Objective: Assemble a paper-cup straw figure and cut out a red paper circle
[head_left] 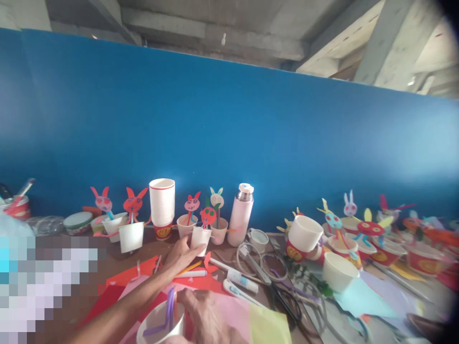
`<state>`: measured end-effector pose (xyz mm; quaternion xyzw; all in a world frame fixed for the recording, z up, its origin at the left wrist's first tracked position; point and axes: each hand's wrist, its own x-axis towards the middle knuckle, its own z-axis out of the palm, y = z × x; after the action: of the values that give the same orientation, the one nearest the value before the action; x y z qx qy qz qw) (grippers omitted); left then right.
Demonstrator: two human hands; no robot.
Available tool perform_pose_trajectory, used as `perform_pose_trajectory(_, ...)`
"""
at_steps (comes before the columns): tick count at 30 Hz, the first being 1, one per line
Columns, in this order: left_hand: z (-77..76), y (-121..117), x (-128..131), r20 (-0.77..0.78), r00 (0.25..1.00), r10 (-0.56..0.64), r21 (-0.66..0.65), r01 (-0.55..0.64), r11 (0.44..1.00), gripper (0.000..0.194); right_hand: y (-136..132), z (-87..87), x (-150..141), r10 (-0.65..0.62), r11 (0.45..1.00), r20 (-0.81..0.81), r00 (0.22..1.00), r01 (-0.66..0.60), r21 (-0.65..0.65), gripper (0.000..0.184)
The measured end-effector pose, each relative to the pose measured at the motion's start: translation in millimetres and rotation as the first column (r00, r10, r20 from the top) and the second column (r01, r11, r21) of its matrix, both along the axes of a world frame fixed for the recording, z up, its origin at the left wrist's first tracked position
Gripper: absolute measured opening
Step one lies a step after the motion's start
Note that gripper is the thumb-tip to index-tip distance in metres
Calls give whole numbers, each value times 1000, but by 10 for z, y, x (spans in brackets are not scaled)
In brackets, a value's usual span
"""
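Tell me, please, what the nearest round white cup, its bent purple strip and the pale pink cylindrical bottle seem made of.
Round white cup: probably matt paper, its wall thin. Bent purple strip: likely matt paper, flat-looking. Pale pink cylindrical bottle: possibly satin-coated metal; its neck shines silver.

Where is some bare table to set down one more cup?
Best seems the bare table between the left white cups and the orange-red paper. A narrow strip shows before the flask. More cups, leaves and blue paper crowd the right; pink paper and the right hand, the front centre.
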<state>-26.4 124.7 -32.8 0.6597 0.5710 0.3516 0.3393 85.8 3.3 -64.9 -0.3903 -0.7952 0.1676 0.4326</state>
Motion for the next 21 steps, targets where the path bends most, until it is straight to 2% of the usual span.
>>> perform_pose_trajectory(5,-31,-47,37,-15,999,40,-7,-41,999,46,-64,18,-41,-39,993,-47,998,44,110,85)
perform_pose_trajectory(9,-44,-47,43,-27,997,66,-3,-66,998,49,-95,63,-61,-87,976,-134,987,112,188,81)
perform_pose_trajectory(15,-32,-34,55,-21,998,62,-3,-62,998,52,-59,53,-94,-75,957,-99,992,100,272,77)
perform_pose_trajectory(18,-21,-42,42,-1,999,52,-3,-52,999,53,-104,72,-85,-89,960,-80,993,107,259,70)
perform_pose_trajectory(21,1,-60,6,33,999,29,-7,-28,1000,55,-171,170,-27,-74,980,-7,997,74,187,63)
